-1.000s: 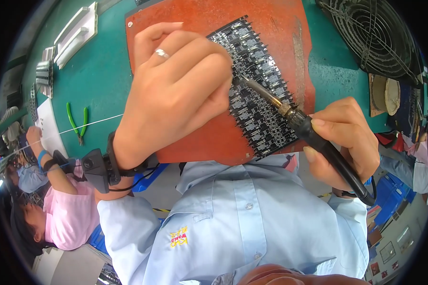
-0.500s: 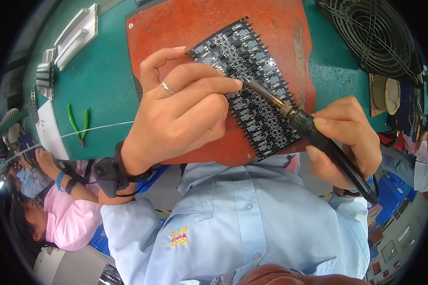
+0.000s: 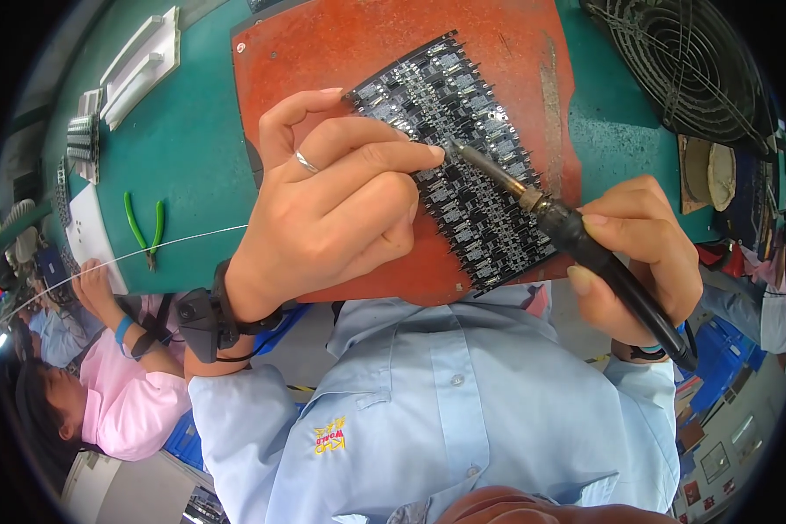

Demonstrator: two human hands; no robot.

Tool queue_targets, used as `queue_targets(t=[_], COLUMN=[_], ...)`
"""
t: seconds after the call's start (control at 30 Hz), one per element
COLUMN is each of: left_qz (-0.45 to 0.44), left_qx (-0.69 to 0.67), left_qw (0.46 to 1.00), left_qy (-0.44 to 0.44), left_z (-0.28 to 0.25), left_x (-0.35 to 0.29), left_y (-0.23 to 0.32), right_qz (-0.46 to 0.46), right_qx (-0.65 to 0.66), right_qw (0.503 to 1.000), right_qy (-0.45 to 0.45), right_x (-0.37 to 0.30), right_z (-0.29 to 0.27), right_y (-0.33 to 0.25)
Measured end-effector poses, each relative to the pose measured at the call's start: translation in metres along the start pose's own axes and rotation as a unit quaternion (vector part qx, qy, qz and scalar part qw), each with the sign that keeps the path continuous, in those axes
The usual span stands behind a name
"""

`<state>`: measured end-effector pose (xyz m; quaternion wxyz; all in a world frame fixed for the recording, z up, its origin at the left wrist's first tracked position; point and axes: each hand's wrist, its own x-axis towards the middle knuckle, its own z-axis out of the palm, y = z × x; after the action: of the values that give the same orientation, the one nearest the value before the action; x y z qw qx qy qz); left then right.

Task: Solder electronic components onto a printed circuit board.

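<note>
A black panel of joined circuit boards (image 3: 489, 231), set with small silvery parts, lies slanted on a red-brown mat. Over its left side, my left hand (image 3: 332, 196) is closed, with the fingertips pinched just above the panel's middle. A thin silvery solder wire (image 3: 183, 237) runs in from the left and disappears behind this hand; its end at the fingertips is too small to make out. My right hand (image 3: 642, 262) grips a black soldering iron (image 3: 598, 255) like a pen. The iron's tip points up-left, close beside my left fingertips; whether it touches the panel I cannot tell.
Green-handled cutters (image 3: 145, 229) lie on the green table left of the red-brown mat (image 3: 323, 52). White racks (image 3: 140, 65) stand at far left. A round black fan guard (image 3: 681, 65) and a spool (image 3: 707, 175) are at right. A co-worker in pink (image 3: 135, 402) sits at left.
The soldering iron has shifted slightly, its tip drawn a little up and right from my left fingertips. My left hand is nearly still. The co-worker's hand at left has moved a little.
</note>
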<state>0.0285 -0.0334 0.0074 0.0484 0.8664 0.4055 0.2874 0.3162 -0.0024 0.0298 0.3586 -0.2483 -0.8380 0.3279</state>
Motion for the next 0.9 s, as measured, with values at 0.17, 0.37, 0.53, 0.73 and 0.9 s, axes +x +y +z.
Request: queue_targets(t=[0.17,0.37,0.53,0.73,0.9], left_qz=[-0.002,-0.015,-0.169,-0.165,-0.163], left_qx=[0.003,-0.005,-0.132,-0.130,-0.097], left_qw=[1.000,1.000,0.975,0.976,0.980], left_qy=[-0.006,-0.003,0.052,0.055,0.067], left_z=[-0.003,-0.015,-0.011,-0.006,-0.008], left_x=[-0.003,-0.004,-0.014,-0.015,-0.013], left_y=[-0.001,0.008,0.017,0.015,0.015], right_qz=[-0.001,0.011,0.031,0.046,0.047], right_qx=[0.008,0.035,0.049,0.046,0.046], right_qw=[0.999,0.998,0.997,0.998,0.998], right_qy=[0.043,0.050,0.043,0.024,0.014], right_x=[-0.009,-0.017,-0.015,-0.006,-0.004], right_z=[-0.008,-0.008,-0.004,-0.001,-0.001], right_y=[0.001,0.003,-0.001,-0.005,-0.004])
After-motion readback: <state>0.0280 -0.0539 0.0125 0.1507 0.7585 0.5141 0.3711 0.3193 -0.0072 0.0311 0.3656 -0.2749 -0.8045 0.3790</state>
